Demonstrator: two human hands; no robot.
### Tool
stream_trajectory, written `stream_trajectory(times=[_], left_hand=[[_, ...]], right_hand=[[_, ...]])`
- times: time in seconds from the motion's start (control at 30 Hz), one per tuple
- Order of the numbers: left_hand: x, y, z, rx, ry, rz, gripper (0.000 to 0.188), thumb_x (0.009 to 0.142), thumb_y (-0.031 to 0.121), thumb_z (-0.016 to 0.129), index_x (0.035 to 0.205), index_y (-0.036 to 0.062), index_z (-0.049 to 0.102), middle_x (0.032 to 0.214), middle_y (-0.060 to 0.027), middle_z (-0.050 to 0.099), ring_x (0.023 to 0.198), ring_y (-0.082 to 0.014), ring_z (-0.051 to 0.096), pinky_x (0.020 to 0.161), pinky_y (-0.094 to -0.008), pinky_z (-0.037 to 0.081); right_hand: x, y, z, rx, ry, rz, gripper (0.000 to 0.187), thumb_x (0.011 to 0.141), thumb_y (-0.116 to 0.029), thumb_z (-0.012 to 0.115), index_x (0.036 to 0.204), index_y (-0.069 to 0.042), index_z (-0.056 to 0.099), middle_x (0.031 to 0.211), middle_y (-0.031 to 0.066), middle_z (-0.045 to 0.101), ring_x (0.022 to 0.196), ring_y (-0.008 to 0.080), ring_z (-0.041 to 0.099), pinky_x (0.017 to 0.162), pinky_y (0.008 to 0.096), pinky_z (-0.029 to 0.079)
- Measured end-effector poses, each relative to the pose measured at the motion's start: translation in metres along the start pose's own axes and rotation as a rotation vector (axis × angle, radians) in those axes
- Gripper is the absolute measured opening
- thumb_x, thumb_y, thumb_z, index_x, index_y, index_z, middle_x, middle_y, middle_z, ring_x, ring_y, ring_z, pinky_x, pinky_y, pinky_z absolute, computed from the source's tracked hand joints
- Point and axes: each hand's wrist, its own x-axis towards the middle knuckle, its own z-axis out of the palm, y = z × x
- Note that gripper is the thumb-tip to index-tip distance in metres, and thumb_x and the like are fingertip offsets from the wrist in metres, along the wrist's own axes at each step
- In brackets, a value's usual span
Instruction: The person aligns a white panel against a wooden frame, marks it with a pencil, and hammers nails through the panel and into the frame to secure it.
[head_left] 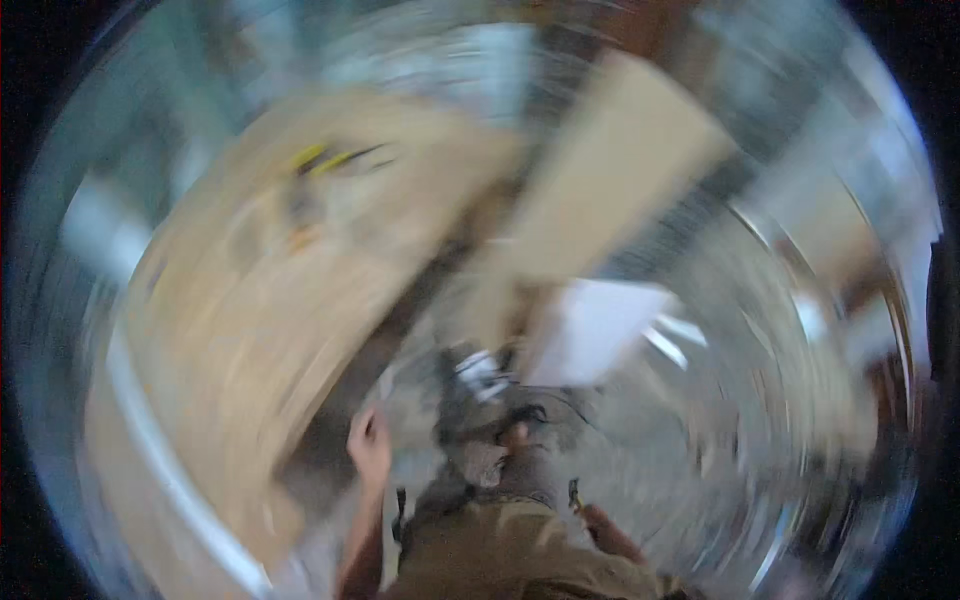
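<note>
The view is heavily smeared by motion. My left hand [370,442] hangs beside the near edge of a large wooden worktop [290,330], its fingers curled. A thin pale streak rises just above it; I cannot tell whether the hand holds it. Low at my right side, my right hand [598,523] is closed round a small black-and-yellow tool [574,495], whose exact kind is blurred. On the worktop's far part lies a yellow-and-black tool [325,160], with a dark, orange-ended item [301,215] close to it.
A long tan board [620,150] extends away beyond the worktop's right edge. Nearer me is a white, flat-sided block or panel [600,335], with pale strips [668,345] on its right. My foot [515,435] shows on the grey floor [640,440]. Blurred objects line the far right.
</note>
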Motion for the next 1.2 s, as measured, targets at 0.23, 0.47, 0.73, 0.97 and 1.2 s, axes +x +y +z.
stream_trajectory(times=[0.23,0.47,0.73,0.97,1.2], left_hand=[[-0.101,-0.028,-0.227,0.129,0.779,-0.131,0.019,0.093,0.012,0.061,0.101,-0.0044,0.067,0.082,-0.0088,0.064,0.069,-0.0127,0.058,0.065,-0.0274,0.047],[-0.25,-0.03,-0.228,0.387,1.142,-0.487,0.021,0.092,0.017,0.064,0.092,-0.0041,0.066,0.073,-0.0078,0.065,0.065,-0.0126,0.058,0.063,-0.029,0.048],[-0.546,-0.105,-0.064,0.405,1.12,-1.412,0.03,0.087,0.027,0.061,0.087,-0.0018,0.069,0.08,-0.0235,0.067,0.073,-0.0449,0.063,0.068,-0.0477,0.05],[-0.61,-0.13,-0.056,0.192,1.152,-1.779,0.027,0.084,0.023,0.066,0.095,-0.0013,0.071,0.089,-0.0249,0.068,0.084,-0.0418,0.066,0.075,-0.0485,0.05],[-0.565,-0.177,-0.32,0.303,1.28,-1.115,0.024,0.093,0.014,0.054,0.099,-0.0062,0.066,0.088,-0.0219,0.067,0.071,-0.0322,0.064,0.065,-0.0382,0.05]], right_hand=[[0.094,-0.17,0.007,-0.486,-0.448,0.03,0.015,0.089,-0.016,0.061,0.088,-0.001,0.061,0.063,0.0098,0.056,0.053,0.0216,0.057,0.055,0.0385,0.053],[0.16,-0.322,0.043,-0.978,-0.591,-0.19,0.014,0.089,-0.016,0.061,0.086,-0.002,0.059,0.06,0.0102,0.055,0.049,0.0232,0.056,0.053,0.0392,0.053],[0.133,-0.438,0.171,-1.534,-0.748,-0.765,0.014,0.088,-0.015,0.06,0.084,-0.002,0.057,0.056,0.0107,0.053,0.044,0.0249,0.055,0.05,0.04,0.054],[0.08,-0.395,0.215,-0.906,-0.609,-0.4,0.019,0.091,-0.021,0.057,0.083,-0.003,0.055,0.054,0.009,0.051,0.042,0.0241,0.053,0.042,0.0414,0.05],[-0.021,-0.331,0.299,-0.946,-0.479,-0.174,0.021,0.091,-0.023,0.058,0.086,-0.003,0.057,0.057,0.008,0.052,0.044,0.023,0.053,0.042,0.0396,0.048]])
